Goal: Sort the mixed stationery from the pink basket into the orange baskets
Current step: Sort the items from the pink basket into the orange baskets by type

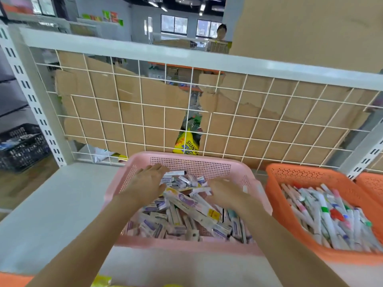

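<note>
Where the pink basket (189, 167) sits, left fingers (156, 170) straight on small boxes (182, 182), right fingers (216, 183) blurred, unreadable.

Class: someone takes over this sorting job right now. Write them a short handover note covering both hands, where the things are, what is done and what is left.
Left hand: open, lying flat on the mixed stationery at the back of the pink basket.
Right hand: over the same pile, blurred; I cannot tell whether it has a grip on anything.
Orange basket, to the right of the pink one: holds pens.
A second orange basket sits beyond it, contents out of sight.
Done: pens appear sorted.
Left: the pink basket is heaped, so most of the job.
</note>
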{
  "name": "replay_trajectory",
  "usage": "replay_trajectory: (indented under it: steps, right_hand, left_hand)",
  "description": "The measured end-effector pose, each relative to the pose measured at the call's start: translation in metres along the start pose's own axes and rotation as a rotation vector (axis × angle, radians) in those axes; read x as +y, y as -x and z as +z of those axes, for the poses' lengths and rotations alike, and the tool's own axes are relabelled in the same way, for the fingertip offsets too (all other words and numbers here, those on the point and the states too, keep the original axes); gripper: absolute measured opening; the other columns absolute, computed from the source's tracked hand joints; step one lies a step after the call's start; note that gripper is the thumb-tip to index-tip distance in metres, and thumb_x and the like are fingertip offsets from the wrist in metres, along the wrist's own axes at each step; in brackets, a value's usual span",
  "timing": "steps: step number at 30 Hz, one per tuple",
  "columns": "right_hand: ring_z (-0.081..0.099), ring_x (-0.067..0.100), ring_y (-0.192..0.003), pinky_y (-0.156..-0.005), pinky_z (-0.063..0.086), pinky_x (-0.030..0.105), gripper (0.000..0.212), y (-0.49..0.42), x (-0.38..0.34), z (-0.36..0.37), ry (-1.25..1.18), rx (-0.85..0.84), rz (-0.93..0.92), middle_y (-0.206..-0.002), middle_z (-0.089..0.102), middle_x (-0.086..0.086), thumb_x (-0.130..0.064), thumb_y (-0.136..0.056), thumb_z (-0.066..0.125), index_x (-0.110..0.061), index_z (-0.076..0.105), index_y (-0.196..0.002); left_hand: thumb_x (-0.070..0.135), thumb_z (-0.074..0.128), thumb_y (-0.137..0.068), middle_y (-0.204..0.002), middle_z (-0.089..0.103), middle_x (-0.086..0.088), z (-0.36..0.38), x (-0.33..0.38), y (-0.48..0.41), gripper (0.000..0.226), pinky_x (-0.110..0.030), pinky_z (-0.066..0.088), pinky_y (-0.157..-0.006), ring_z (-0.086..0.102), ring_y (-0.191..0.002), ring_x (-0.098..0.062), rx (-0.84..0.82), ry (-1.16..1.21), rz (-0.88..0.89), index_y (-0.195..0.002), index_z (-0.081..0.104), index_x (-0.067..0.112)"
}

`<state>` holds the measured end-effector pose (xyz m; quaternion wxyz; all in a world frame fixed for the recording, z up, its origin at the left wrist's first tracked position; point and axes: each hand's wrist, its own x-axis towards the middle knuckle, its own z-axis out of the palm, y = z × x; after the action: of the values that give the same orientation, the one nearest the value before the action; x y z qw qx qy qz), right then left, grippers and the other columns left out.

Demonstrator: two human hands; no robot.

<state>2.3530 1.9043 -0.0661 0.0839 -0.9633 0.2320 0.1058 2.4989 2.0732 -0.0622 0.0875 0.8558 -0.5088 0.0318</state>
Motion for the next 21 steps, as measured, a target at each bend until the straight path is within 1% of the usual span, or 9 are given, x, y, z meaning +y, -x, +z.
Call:
replay_trajectory:
  steps: [3, 5, 7, 9, 12, 14, 16, 19, 21]
  right_hand:
    - [0.056, 0.024, -0.078, -0.052, 0.035, 0.028, 0.024, -0.007, -0.004, 0.001, 0.040, -0.011, -0.007, -0.083, 0.057, 0.007, -0.029, -0.088, 0.056, -0.007, 0.057, -0.081]
    - [0.053, 0.024, -0.071, -0.046, 0.028, 0.026, 0.027, -0.009, -0.006, 0.002, 0.035, 0.021, -0.009, -0.069, 0.049, 0.005, -0.031, -0.082, 0.058, -0.009, 0.053, -0.069]
    - [0.048, 0.024, -0.072, -0.051, 0.029, 0.026, 0.027, -0.010, -0.007, 0.004, 0.097, 0.064, -0.013, -0.066, 0.043, 0.002, -0.033, -0.080, 0.059, -0.010, 0.052, -0.067]
    - [0.043, 0.022, -0.074, -0.062, 0.032, 0.026, 0.027, -0.011, -0.006, 0.006, 0.191, 0.077, -0.034, -0.065, 0.036, -0.002, -0.036, -0.081, 0.058, -0.012, 0.051, -0.069]
    - [0.047, 0.024, -0.082, -0.070, 0.031, 0.029, 0.037, -0.013, -0.003, 0.008, 0.329, 0.028, -0.065, -0.072, 0.045, 0.002, -0.045, -0.082, 0.059, -0.013, 0.047, -0.068]
    - [0.050, 0.025, -0.089, -0.072, 0.030, 0.029, 0.041, -0.016, -0.002, 0.010, 0.306, -0.012, -0.064, -0.081, 0.049, 0.007, -0.045, -0.081, 0.060, -0.014, 0.040, -0.062]
    - [0.047, 0.024, -0.083, -0.067, 0.032, 0.029, 0.040, -0.017, -0.002, 0.011, 0.230, -0.065, -0.056, -0.077, 0.045, 0.006, -0.039, -0.082, 0.061, -0.016, 0.037, -0.060]
    - [0.042, 0.016, -0.062, -0.050, 0.031, 0.027, 0.034, -0.016, -0.001, 0.011, 0.073, -0.147, -0.030, -0.067, 0.040, 0.002, -0.031, -0.087, 0.058, -0.017, 0.036, -0.064]
    - [0.037, 0.014, -0.056, -0.048, 0.029, 0.026, 0.032, -0.016, 0.000, 0.011, -0.002, -0.171, -0.029, -0.065, 0.037, 0.002, -0.027, -0.089, 0.055, -0.015, 0.037, -0.065]
  left_hand:
    - [0.026, 0.048, -0.094, -0.140, 0.041, 0.000, 0.007, 0.000, -0.020, 0.047, -0.032, 0.034, -0.102, 0.041, -0.126, -0.019, -0.049, -0.019, 0.008, -0.139, 0.035, 0.021]
    - [0.023, 0.049, -0.093, -0.141, 0.040, -0.001, 0.012, 0.001, -0.030, 0.049, -0.032, 0.034, -0.103, 0.041, -0.126, -0.019, -0.078, -0.025, 0.014, -0.140, 0.035, 0.021]
    - [0.021, 0.050, -0.092, -0.139, 0.042, -0.001, 0.017, 0.002, -0.036, 0.049, -0.032, 0.034, -0.103, 0.042, -0.125, -0.020, -0.107, -0.036, 0.032, -0.139, 0.036, 0.020]
    - [0.019, 0.050, -0.091, -0.137, 0.042, -0.002, 0.023, 0.002, -0.040, 0.049, -0.033, 0.034, -0.103, 0.041, -0.124, -0.020, -0.121, -0.033, 0.040, -0.139, 0.037, 0.020]
    - [0.018, 0.050, -0.091, -0.133, 0.043, -0.003, 0.029, 0.000, -0.045, 0.045, -0.033, 0.036, -0.102, 0.042, -0.123, -0.020, -0.086, -0.037, 0.022, -0.135, 0.040, 0.018]
    - [0.020, 0.052, -0.091, -0.131, 0.044, -0.003, 0.031, -0.001, -0.047, 0.041, -0.033, 0.036, -0.102, 0.042, -0.121, -0.020, -0.069, -0.049, 0.011, -0.131, 0.043, 0.016]
    - [0.025, 0.054, -0.091, -0.129, 0.045, -0.004, 0.034, -0.002, -0.048, 0.038, -0.033, 0.036, -0.100, 0.042, -0.119, -0.021, -0.078, -0.050, 0.004, -0.127, 0.045, 0.015]
    - [0.026, 0.050, -0.094, -0.128, 0.048, -0.003, 0.037, -0.005, -0.045, 0.033, -0.031, 0.035, -0.098, 0.043, -0.119, -0.020, -0.066, -0.011, 0.008, -0.125, 0.046, 0.016]
    - [0.025, 0.045, -0.097, -0.125, 0.051, -0.002, 0.033, -0.005, -0.043, 0.029, -0.029, 0.035, -0.093, 0.047, -0.115, -0.020, -0.012, 0.033, 0.018, -0.124, 0.048, 0.017]
